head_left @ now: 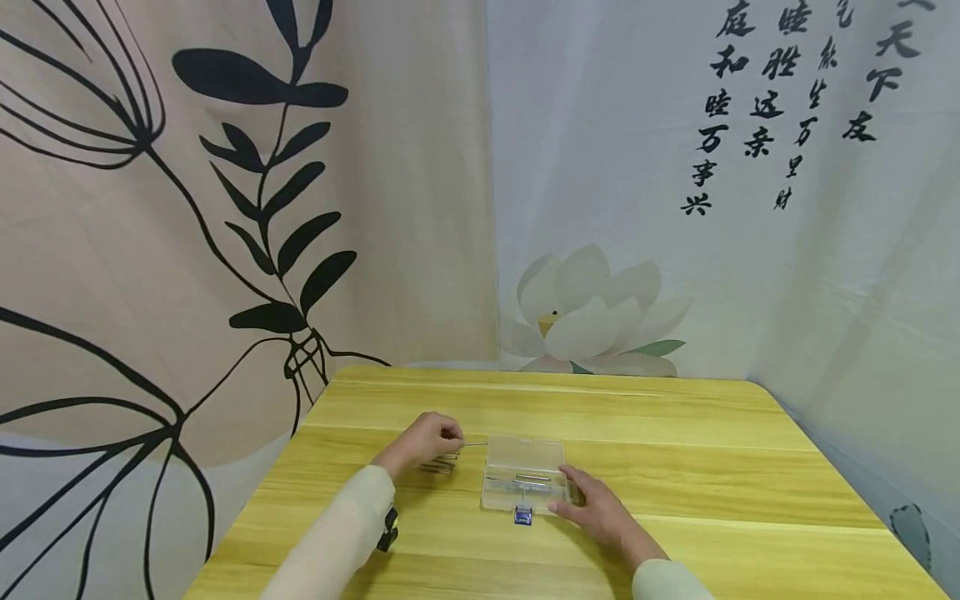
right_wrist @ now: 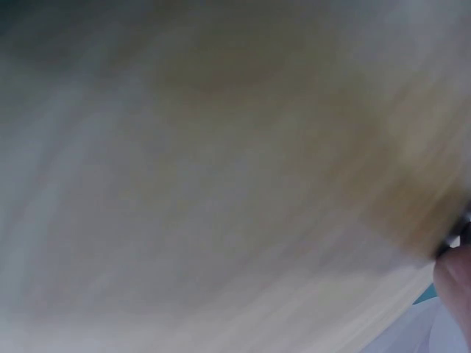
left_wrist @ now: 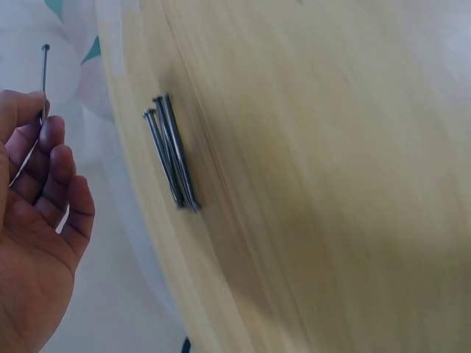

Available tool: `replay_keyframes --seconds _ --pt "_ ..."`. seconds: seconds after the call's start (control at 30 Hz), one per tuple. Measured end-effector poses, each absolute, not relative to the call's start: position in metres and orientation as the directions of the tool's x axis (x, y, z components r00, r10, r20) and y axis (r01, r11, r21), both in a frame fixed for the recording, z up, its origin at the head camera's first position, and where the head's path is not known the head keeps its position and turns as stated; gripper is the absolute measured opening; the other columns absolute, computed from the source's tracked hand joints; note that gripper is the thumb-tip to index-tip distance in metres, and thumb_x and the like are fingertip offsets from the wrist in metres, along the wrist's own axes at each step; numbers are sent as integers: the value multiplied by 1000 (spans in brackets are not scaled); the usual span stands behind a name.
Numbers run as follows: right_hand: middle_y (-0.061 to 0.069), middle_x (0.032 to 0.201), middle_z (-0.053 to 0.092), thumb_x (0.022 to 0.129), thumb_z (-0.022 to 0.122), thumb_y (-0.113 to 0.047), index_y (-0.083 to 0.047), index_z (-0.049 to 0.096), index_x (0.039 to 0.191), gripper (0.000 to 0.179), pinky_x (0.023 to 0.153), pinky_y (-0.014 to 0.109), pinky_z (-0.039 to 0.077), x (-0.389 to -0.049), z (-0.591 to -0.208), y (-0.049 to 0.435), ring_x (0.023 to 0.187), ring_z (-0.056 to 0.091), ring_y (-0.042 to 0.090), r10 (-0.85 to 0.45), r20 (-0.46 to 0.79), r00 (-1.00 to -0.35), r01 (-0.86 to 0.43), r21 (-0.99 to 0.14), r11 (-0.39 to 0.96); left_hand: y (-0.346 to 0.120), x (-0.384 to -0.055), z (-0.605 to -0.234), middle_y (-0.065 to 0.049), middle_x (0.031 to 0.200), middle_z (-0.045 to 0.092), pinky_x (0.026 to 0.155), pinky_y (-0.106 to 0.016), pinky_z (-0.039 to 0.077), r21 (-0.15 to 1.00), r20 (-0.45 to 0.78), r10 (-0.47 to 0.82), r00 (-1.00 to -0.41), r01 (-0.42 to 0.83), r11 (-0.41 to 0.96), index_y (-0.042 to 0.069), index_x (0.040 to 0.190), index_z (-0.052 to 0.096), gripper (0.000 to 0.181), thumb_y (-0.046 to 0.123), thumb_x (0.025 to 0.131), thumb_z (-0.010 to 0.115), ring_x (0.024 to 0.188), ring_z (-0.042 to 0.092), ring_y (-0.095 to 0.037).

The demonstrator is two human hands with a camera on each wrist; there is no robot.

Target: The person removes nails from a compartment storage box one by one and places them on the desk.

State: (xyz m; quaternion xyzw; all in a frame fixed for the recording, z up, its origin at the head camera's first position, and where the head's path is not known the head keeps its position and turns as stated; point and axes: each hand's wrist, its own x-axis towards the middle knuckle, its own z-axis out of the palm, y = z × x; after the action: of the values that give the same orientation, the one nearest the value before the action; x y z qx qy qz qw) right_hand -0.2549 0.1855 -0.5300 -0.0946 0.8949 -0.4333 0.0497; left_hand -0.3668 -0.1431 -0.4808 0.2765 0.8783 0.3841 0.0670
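Note:
My left hand (head_left: 429, 437) pinches a thin metal nail (left_wrist: 44, 70) between thumb and fingertips, its headed end sticking out. In the head view this nail points right, toward a clear plastic box (head_left: 492, 498) with its lid (head_left: 525, 452) folded back. A few nails (head_left: 532, 480) lie inside the box, and a blue latch (head_left: 522, 516) shows at its front. Below my left hand, several more nails (left_wrist: 171, 154) lie bunched on the table. My right hand (head_left: 600, 508) holds the box's right side, thumb at the front corner; the right wrist view is blurred and shows only the thumb (right_wrist: 455, 283).
The wood-grained table (head_left: 675, 467) has rounded far corners. Behind it hangs a cloth curtain (head_left: 420, 183) printed with plants, a pale flower and dark written characters. A black strap (head_left: 387, 530) is at my left sleeve.

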Motion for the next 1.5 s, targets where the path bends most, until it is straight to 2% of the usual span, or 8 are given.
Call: replay_keyframes --seconds 0.27,0.4,0.5,0.7,1.0,1.27,1.5 --pt "25 152 37 92 71 -38 -9 42 150 71 107 68 24 -255 -531 186 138 30 51 -217 1 -976 -135 -785 605 -162 -363 -483 -6 82 68 63 -29 46 703 85 513 -854 417 576 1 92 74 11 10 95 68 66 51 -11" --pt "26 151 37 92 71 -39 -9 42 150 71 107 68 23 -256 -531 186 138 30 51 -218 6 -976 -142 -779 611 -171 -361 -487 -8 86 70 65 -29 48 699 81 508 -858 412 584 1 91 74 10 10 94 69 71 55 -13" --pt "26 151 37 92 71 -40 -9 42 150 72 106 69 24 -256 -531 187 138 30 52 -219 7 -976 -145 -772 619 -177 -359 -489 -8 85 69 63 -28 47 697 75 502 -862 405 592 1 90 73 9 9 94 68 70 55 -13" --pt "26 151 37 91 70 -42 -11 42 150 73 105 69 24 -257 -532 186 137 30 52 -210 4 -978 -139 -762 632 -189 -357 -493 -1 77 65 58 -25 42 690 61 503 -862 401 603 2 88 73 11 10 94 69 64 48 -9" --pt "27 152 35 91 71 -41 -10 42 150 73 106 69 24 -256 -532 186 138 30 52 -204 0 -979 -130 -775 618 -201 -354 -501 5 79 64 58 -25 42 673 52 522 -851 417 611 5 88 74 8 8 93 69 65 49 -8" --pt "27 152 36 91 71 -40 -10 43 150 72 106 69 24 -255 -532 186 137 30 52 -200 -1 -980 -125 -777 617 -203 -351 -507 4 82 66 59 -27 46 682 21 515 -857 389 620 8 89 74 6 7 92 70 67 53 -10" --pt "26 151 37 91 71 -40 -10 42 150 72 106 68 25 -255 -532 186 137 31 52 -203 4 -979 -132 -772 622 -203 -348 -508 2 81 66 56 -26 44 683 17 524 -852 392 616 7 87 74 7 6 92 69 64 51 -9"
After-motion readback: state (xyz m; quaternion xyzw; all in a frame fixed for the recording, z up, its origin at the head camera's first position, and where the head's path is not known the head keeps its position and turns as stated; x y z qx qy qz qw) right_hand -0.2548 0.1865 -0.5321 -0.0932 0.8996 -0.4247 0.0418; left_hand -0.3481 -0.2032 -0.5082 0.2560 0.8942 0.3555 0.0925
